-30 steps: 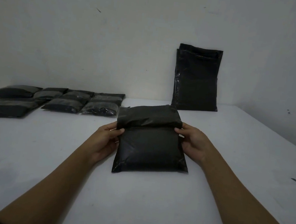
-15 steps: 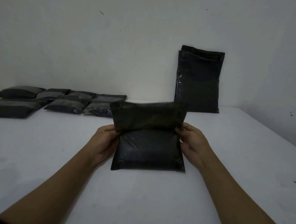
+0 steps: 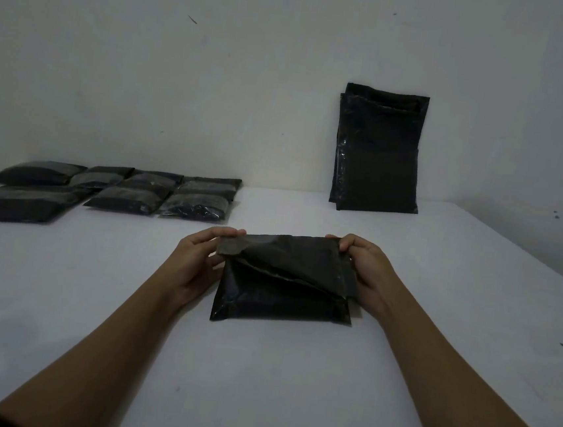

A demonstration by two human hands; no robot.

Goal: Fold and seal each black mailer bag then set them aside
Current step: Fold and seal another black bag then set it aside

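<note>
- A black mailer bag point(image 3: 283, 282) is lain on the white table point(image 3: 257, 383), its top flap bent down over the body.
- The flap's corners are pinched by the left hand point(image 3: 196, 263) and the right hand point(image 3: 367, 273).
- Sealed bags point(image 3: 158, 194) are laid far left; unsealed bags point(image 3: 379, 150) are leaned against the wall point(image 3: 184, 66).
</note>
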